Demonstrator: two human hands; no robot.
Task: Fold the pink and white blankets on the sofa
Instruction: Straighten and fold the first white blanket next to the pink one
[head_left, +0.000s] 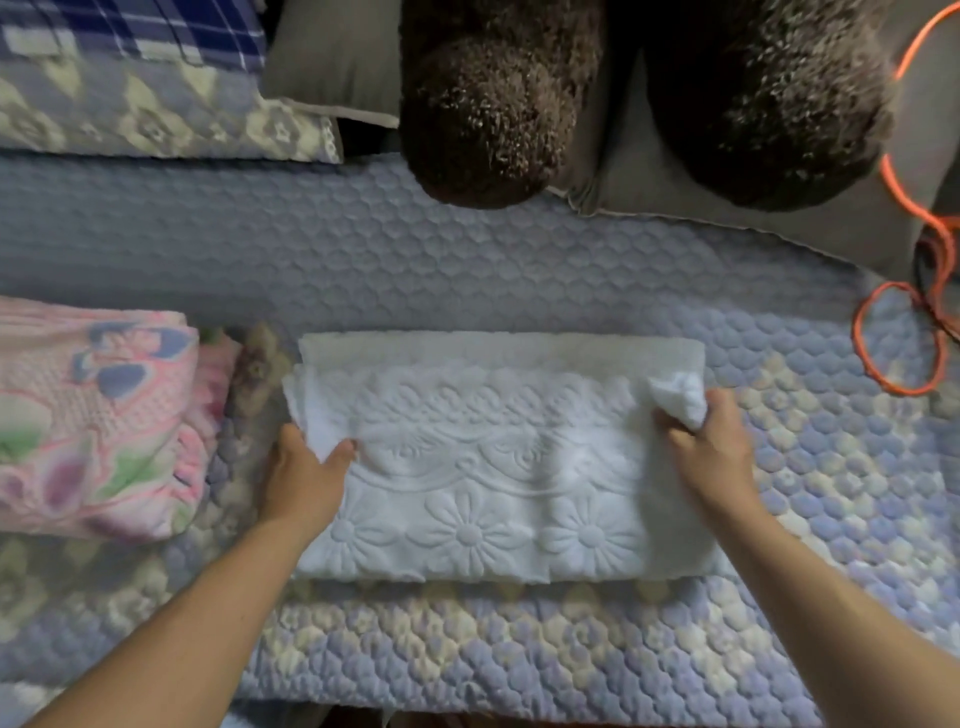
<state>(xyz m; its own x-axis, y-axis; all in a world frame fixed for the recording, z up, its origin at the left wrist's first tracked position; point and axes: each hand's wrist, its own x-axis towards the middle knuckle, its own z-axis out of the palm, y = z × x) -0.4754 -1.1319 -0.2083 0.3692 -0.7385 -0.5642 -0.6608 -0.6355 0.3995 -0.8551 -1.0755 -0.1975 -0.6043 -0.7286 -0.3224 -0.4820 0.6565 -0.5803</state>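
White blanket (498, 467) sits folded into a wide rectangle on the sofa seat (467, 270), close to the front edge, roughly centred. Embossed flower pattern faces up, and a plainer layer shows along its far edge. Left hand (306, 478) grips the blanket's left end, thumb on top and fingers tucked under the fold. Right hand (711, 447) pinches a bunched corner at the blanket's right end, lifted slightly off the layer below. Pink blanket (98, 415) lies already folded at the left edge of the seat, just beside the white one, not touching either hand. Seat is covered by a quilted blue and cream cover. Two dark brown plush shapes (493, 98) rest against the back of the sofa. Orange cord (904, 332) loops at the right edge of the seat, well apart from the blankets
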